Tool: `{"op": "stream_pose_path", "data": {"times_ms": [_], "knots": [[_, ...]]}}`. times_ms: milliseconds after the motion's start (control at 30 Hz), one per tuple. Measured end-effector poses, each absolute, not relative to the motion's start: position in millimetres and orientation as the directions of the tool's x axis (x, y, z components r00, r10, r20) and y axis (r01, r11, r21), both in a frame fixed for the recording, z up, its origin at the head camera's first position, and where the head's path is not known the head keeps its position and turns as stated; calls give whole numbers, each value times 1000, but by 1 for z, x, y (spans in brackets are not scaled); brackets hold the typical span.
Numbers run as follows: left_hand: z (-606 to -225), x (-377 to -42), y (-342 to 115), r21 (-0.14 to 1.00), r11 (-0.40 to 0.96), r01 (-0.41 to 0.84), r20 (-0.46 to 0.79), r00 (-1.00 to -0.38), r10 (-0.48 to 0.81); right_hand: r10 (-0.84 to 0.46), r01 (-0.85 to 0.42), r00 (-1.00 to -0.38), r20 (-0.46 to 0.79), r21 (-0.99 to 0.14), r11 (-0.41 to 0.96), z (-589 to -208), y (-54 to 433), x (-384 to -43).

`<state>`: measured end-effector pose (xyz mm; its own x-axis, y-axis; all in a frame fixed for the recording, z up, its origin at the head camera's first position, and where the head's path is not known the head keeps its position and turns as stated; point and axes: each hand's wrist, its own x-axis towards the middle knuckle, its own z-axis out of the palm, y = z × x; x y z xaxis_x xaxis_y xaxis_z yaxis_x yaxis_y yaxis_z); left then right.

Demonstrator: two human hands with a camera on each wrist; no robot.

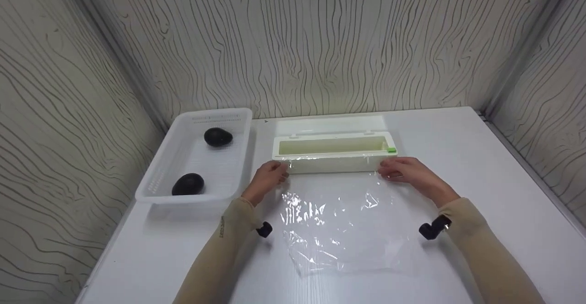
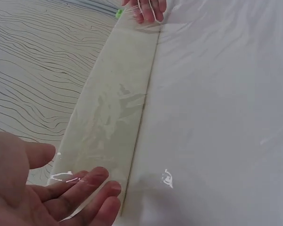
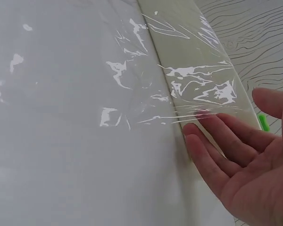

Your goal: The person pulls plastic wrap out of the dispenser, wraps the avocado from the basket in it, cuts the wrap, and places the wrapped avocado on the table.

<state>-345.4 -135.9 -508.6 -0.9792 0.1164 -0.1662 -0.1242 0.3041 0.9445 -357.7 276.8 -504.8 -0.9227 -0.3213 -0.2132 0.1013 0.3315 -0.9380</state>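
A white cling film dispenser [image 1: 332, 165] stands at the back of the table with its lid [image 1: 329, 123] flipped back. Clear cling film [image 1: 348, 235] comes over its front wall and spreads toward me, wrinkled and shiny. My left hand [image 1: 269, 178] is at the dispenser's left front corner; in the left wrist view its loosely extended fingers [image 2: 80, 188] touch the film against the wall. At the right front corner is my right hand [image 1: 414, 173], fingers [image 3: 226, 141] extended and the film's edge over their tips. Both thumbs stand apart from the fingers.
To the left, a white plastic basket [image 1: 187, 199] holds two dark avocados [image 1: 218, 137]. A green slider [image 1: 391, 149] sits at the dispenser's right end. Wood-patterned panels [image 1: 320, 43] rise behind the table and at both sides. Black mounts are on both wrists.
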Motion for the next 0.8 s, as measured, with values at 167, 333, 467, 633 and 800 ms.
{"op": "stream_pose_path", "data": {"times_ms": [167, 333, 467, 633, 800], "knots": [[-509, -348, -132, 959, 259, -112, -140, -986, 90, -325, 119, -924, -201, -959, 256, -507, 271, -361], [-507, -350, -127, 982, 183, -56, -66, -997, 51, -281, 93, -948, -149, -974, 205, -505, 263, -365], [-504, -353, -125, 991, 125, -43, -47, -999, 26, -265, 58, -957, -115, -975, 212, -503, 258, -368], [-502, -359, -122, 998, 41, -52, -54, -998, 35, -241, 34, -968, -70, -988, 149, -499, 256, -370], [-498, -367, -120, 1000, 2, -23, -23, -999, 35, -214, 45, -975, -64, -994, 95, -494, 255, -372]]}}
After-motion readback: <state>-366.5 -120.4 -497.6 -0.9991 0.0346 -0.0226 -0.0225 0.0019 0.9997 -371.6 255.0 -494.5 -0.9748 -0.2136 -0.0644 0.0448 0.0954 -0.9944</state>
